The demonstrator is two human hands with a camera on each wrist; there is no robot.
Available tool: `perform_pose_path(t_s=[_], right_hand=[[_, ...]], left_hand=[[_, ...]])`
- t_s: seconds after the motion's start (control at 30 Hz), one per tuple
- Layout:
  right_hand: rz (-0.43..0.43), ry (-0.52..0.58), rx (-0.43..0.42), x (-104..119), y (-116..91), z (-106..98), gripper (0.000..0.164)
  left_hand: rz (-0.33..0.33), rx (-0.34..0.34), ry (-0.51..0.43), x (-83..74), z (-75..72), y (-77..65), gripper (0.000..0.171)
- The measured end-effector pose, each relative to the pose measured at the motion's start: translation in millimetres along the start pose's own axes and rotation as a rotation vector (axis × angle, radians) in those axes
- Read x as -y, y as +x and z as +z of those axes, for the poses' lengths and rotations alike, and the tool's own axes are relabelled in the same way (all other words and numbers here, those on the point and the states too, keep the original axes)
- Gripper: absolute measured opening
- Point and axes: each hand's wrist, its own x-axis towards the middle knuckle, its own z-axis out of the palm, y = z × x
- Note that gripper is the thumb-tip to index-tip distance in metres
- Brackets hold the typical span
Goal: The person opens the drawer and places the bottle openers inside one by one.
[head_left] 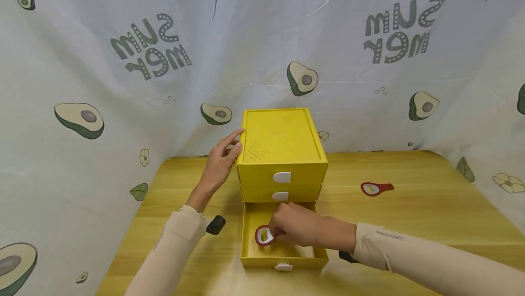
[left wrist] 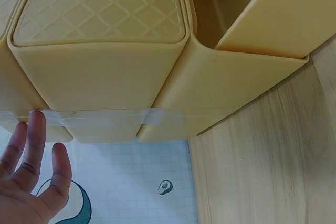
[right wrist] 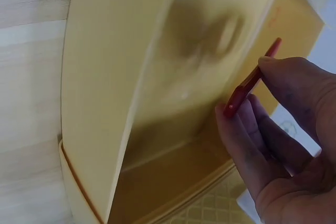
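Note:
My right hand [head_left: 297, 224] is over the pulled-out bottom drawer [head_left: 262, 262] of a yellow drawer cabinet [head_left: 283, 136]. Between thumb and fingers it pinches a red bottle opener [right wrist: 247, 88], whose rounded head with a pale plate sticks out to the left in the head view. Most of its handle is hidden by the hand there. On the cabinet's left side rests my left hand [head_left: 221, 159], fingers fairly straight, with fingertips against the taped side wall [left wrist: 100, 90] in the left wrist view.
A second red bottle opener [head_left: 378, 190] lies on the wooden table [head_left: 410, 223] right of the cabinet. The two upper drawers, with white pulls [head_left: 282, 177], are closed. Behind hangs a pale curtain [head_left: 254, 50] printed with avocados.

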Motion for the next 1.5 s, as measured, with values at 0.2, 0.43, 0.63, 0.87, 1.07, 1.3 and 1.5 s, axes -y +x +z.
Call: perform_pose_path(t_s=[0.2, 0.43, 0.63, 0.87, 1.07, 1.3, 1.5], right_hand=[[-0.008, -0.007, 0.006, -1.3, 5.4, 9.6, 0.013], [0.012, -0.041, -0.016, 3.3, 5.0, 5.6, 0.005], [0.005, -0.036, -0.041, 6.7, -8.6, -5.1, 0.004], [-0.024, -0.018, -0.054, 0.8, -30.6, -15.0, 0.006], [-0.018, -0.003, -0.096, -10.7, -48.9, -21.9, 0.007], [0.011, 0.02, -0.157, -24.8, -69.5, -28.5, 0.005], [0.029, 0.02, -0.22, -37.5, -87.0, -35.5, 0.005]], left_hand=[[0.01, 0.001, -0.008, -0.4, 1.1, -0.5, 0.044], [0.001, 0.003, 0.006, -2.7, 2.7, 2.3, 0.043], [-0.001, 0.003, 0.001, -2.8, 2.5, 2.4, 0.044], [0.003, 0.004, -0.003, -0.4, 1.2, -0.4, 0.045], [0.005, -0.001, -0.01, -0.8, 0.1, -1.1, 0.044], [0.006, 0.005, -0.023, -0.9, 0.1, -0.5, 0.044], [-0.003, 0.003, -0.033, 0.2, 0.4, -0.1, 0.044]])
